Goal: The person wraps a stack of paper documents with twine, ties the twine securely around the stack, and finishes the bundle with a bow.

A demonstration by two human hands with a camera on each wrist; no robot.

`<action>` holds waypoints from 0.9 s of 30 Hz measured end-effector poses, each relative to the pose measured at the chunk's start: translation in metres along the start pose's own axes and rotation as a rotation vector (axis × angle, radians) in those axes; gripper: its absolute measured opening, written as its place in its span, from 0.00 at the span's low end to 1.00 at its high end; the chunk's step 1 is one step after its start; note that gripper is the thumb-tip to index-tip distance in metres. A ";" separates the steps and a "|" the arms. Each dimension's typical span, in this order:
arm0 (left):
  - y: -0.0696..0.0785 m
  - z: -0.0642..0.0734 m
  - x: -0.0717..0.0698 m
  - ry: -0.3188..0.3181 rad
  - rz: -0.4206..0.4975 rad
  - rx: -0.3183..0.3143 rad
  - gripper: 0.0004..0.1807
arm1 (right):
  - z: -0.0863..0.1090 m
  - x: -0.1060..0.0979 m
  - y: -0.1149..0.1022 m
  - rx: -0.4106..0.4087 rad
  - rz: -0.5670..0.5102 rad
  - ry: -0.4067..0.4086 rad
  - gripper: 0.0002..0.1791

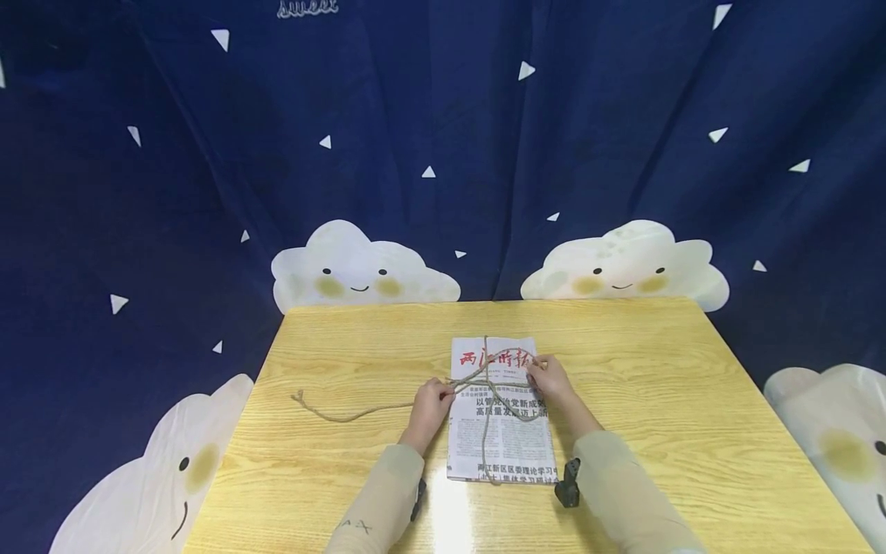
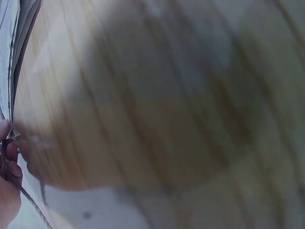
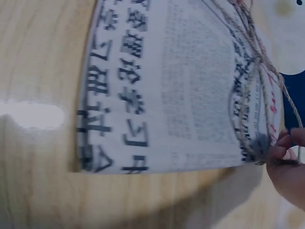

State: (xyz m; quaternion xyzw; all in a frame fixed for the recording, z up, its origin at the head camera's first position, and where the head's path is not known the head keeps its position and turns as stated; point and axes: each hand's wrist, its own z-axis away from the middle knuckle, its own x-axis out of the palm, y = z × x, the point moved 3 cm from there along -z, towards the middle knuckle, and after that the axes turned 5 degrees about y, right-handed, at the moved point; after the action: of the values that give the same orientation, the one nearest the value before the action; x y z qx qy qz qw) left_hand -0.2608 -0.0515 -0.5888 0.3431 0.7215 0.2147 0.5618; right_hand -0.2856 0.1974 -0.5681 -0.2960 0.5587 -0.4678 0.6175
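A folded newspaper stack lies flat on the table, with brown twine running lengthwise over it and crossing near its upper half. My left hand pinches the twine at the stack's left edge. A loose tail extends from there across the wood to the left. At the upper right edge, my right hand grips more twine, and loops curve over the printed page between both hands. The right wrist view shows the twine crossing and the right-hand fingers curled around a strand. Only part of the left hand appears in the left wrist view.
The wooden table extends on both sides of the stack. Behind it hangs a dark blue curtain printed with white clouds and triangles. A small black device sits at the right wrist.
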 end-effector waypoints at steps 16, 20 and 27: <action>-0.003 -0.003 0.000 0.072 0.157 -0.137 0.08 | 0.020 -0.009 0.013 -0.059 0.157 0.281 0.22; -0.003 -0.006 -0.001 0.082 0.206 -0.156 0.13 | 0.028 -0.005 0.016 0.011 0.165 0.270 0.19; 0.002 -0.009 -0.002 0.042 0.073 -0.099 0.14 | 0.030 0.000 0.023 0.000 0.175 0.269 0.11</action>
State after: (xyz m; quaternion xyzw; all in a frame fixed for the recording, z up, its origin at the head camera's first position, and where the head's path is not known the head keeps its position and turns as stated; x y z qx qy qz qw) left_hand -0.2690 -0.0504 -0.5837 0.3367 0.7085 0.2776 0.5547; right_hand -0.2511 0.2017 -0.5828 -0.1809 0.6600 -0.4479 0.5754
